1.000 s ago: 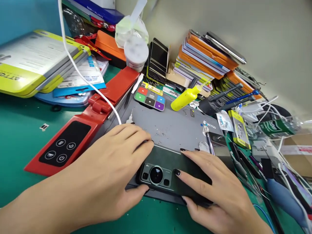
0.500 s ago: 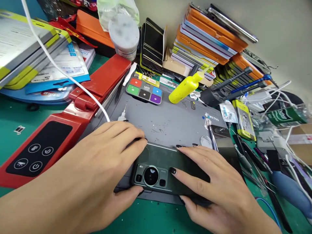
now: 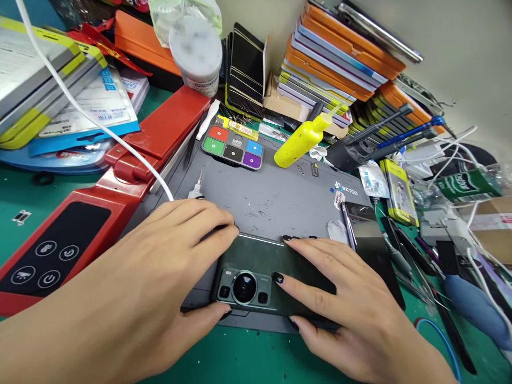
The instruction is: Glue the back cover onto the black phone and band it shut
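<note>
A dark green phone (image 3: 280, 261) lies back side up near the front of the grey work mat (image 3: 272, 197), its camera block (image 3: 245, 288) facing me. My left hand (image 3: 180, 250) grips its left end, fingers along the far edge and thumb at the near edge. Around the right part of the phone is my right hand (image 3: 340, 288): fingertips at the far edge, one finger on the back, thumb at the near edge. Just beyond my left hand, a fine-tipped tool (image 3: 196, 186) rests on the mat, its rear hidden. A white cable (image 3: 108, 128) runs down behind that hand.
On the left stands a red lamp with touch buttons (image 3: 56, 245). A coloured case (image 3: 232, 148) and a yellow bottle (image 3: 302, 141) are at the mat's back. Another phone (image 3: 364, 229) lies right. Stacked boxes (image 3: 336, 48) and a tool holder (image 3: 348, 154) stand behind.
The view has shifted slightly, so most things appear a little further left. Both hands keep the same hold on the phone.
</note>
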The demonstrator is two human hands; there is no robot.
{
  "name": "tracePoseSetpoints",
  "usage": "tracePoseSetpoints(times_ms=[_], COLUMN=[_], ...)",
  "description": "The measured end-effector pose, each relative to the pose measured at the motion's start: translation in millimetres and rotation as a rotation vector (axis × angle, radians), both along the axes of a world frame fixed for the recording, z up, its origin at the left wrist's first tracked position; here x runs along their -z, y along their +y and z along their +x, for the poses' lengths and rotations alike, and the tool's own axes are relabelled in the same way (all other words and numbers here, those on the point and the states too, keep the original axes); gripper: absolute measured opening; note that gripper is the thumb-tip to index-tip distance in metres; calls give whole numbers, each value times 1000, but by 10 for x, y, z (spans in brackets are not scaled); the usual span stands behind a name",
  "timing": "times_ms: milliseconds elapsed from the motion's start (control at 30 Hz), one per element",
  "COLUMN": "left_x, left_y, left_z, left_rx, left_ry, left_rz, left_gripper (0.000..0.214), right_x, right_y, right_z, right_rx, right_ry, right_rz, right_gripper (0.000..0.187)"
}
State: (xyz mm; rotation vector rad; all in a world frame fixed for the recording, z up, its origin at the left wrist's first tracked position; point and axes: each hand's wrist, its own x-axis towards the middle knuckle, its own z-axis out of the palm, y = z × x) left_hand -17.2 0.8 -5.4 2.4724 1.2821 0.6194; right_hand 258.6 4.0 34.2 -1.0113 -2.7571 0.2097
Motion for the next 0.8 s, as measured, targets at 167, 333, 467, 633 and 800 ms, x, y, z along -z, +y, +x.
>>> tracePoseSetpoints(times_ms=[167, 333, 467, 633, 800], left_x=[-8, 16, 63, 34, -29], left_y=[-2, 2, -14, 33, 114], left_z=[13, -8, 3, 152, 327], left_rx=[20, 51, 62, 91, 167], left_ry=[11, 23, 42, 70, 54], left_rz=[-33, -38, 2, 50, 70], left_gripper=[44, 47, 48, 45, 39], right_x=[6, 28, 48, 92, 133], right_y=[9, 18, 11, 3, -12], right_z=[53, 93, 122, 149, 172], right_rx=[-17, -11, -14, -29, -45], right_ry=[14, 34, 56, 28, 5], right_rz=[-47, -91, -109, -112, -119], right_gripper=[26, 27, 27, 28, 34])
